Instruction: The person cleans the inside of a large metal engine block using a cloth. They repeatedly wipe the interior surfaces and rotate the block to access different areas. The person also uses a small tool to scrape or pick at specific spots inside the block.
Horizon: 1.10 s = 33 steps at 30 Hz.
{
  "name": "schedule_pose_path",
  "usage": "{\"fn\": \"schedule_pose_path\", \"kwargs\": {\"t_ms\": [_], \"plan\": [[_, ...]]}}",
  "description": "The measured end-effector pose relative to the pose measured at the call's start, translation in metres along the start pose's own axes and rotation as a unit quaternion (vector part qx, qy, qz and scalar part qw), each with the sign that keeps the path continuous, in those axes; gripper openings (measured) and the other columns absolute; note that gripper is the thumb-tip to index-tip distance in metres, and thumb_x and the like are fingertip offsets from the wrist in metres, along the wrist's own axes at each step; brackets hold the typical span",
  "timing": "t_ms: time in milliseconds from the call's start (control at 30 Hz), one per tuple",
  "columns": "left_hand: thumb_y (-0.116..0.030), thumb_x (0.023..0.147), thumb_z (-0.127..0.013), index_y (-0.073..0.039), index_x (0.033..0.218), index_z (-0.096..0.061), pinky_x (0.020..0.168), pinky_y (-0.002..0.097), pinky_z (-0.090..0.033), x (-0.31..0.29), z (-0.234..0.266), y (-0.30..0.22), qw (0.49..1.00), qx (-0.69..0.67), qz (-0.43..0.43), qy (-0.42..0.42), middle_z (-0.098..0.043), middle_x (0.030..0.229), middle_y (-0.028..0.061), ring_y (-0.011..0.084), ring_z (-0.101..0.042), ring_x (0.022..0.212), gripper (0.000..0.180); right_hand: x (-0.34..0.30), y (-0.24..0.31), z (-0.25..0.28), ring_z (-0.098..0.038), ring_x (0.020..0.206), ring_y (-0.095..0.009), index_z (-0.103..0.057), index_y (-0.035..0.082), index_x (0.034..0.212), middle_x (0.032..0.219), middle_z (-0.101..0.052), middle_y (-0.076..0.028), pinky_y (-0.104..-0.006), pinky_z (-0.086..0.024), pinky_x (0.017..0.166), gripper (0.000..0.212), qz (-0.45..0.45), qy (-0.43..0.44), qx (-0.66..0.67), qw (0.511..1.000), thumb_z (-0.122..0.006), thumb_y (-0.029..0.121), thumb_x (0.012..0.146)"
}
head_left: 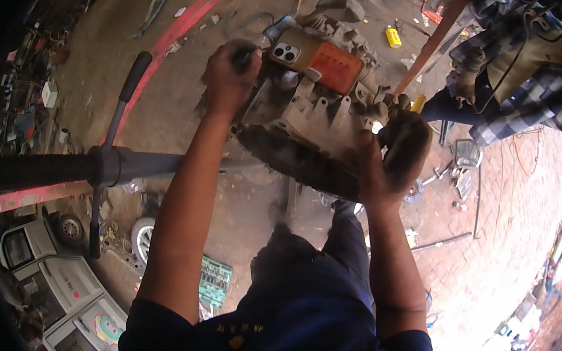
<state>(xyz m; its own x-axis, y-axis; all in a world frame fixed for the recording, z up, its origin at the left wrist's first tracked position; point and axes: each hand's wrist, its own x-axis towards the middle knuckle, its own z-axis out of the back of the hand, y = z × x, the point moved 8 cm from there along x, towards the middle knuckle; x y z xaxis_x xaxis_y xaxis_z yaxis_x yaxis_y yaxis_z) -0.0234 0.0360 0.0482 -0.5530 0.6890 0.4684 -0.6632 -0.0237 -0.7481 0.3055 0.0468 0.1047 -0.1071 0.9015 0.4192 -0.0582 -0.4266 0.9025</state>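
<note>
A large grimy metal gearbox casing (306, 127) sits in front of me, raised off the dirt ground. My left hand (231, 76) is closed around a part at the casing's upper left edge. My right hand (398, 153) grips the casing's right side, fingers wrapped over a dark greasy part. A phone with an orange back (317, 58) lies on top of the casing, between my hands. My dark blue trousers show below the casing.
A grey handlebar with a black grip and lever (103, 162) juts in from the left. Another person in a checked shirt (528, 64) bends over at upper right. A green socket set (214, 281) lies on the ground, with scattered tools, a yellow bottle (393, 37) and small vehicles at lower left.
</note>
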Motion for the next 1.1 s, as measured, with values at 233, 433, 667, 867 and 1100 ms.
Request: {"fn": "schedule_pose_path", "kwargs": {"t_ms": [233,433,667,867,1100], "plan": [[-0.029,0.087,-0.075,-0.005,0.094,-0.071,0.079,0.0393,-0.054,-0.003,-0.002,0.008,1.000,0.023,0.006,0.015,-0.072,0.090,0.0143,0.0298,-0.070,0.086,0.025,0.014,0.012,0.008,-0.057,0.078,-0.010,-0.065,-0.002,0.116,0.092,-0.064,-0.005,-0.0249,-0.046,0.071,0.024,-0.009,0.080,-0.034,0.996,-0.069,0.010,0.096],[-0.025,0.092,-0.073,-0.003,0.097,-0.070,0.080,0.0338,-0.053,-0.003,-0.004,0.003,0.999,0.027,0.003,0.022,-0.071,0.089,0.0119,0.0215,-0.069,0.083,0.023,0.025,-0.013,0.020,-0.058,0.066,-0.007,-0.068,-0.004,0.114,0.078,-0.066,-0.002,-0.0229,-0.044,0.060,0.030,-0.145,0.111,0.005,0.983,-0.063,0.023,0.105],[-0.026,0.091,-0.072,-0.003,0.098,-0.070,0.081,0.0347,-0.053,-0.004,-0.001,0.001,0.999,0.036,-0.003,0.019,-0.071,0.090,0.0127,0.0239,-0.069,0.085,0.024,0.019,-0.036,0.000,-0.058,0.068,-0.006,-0.069,0.000,0.099,0.077,-0.065,-0.001,-0.0244,-0.046,0.061,0.024,-0.214,0.106,0.010,0.971,-0.066,0.024,0.104],[-0.024,0.091,-0.073,-0.002,0.098,-0.070,0.080,0.0348,-0.053,-0.004,-0.002,0.003,0.999,0.019,0.005,0.026,-0.072,0.090,0.0129,0.0228,-0.068,0.084,0.023,0.020,-0.031,-0.005,-0.057,0.067,-0.007,-0.069,0.000,0.096,0.075,-0.064,0.000,-0.0251,-0.044,0.060,0.024,-0.194,0.104,-0.006,0.976,-0.066,0.022,0.104],[-0.022,0.092,-0.072,-0.001,0.099,-0.069,0.079,0.0331,-0.053,-0.003,-0.001,0.003,0.999,-0.014,0.004,0.033,-0.071,0.089,0.0106,0.0188,-0.067,0.083,0.022,0.018,-0.033,0.011,-0.054,0.067,-0.006,-0.069,-0.001,0.101,0.075,-0.062,0.001,-0.0235,-0.041,0.059,0.027,-0.198,0.097,0.003,0.975,-0.064,0.025,0.105]]}}
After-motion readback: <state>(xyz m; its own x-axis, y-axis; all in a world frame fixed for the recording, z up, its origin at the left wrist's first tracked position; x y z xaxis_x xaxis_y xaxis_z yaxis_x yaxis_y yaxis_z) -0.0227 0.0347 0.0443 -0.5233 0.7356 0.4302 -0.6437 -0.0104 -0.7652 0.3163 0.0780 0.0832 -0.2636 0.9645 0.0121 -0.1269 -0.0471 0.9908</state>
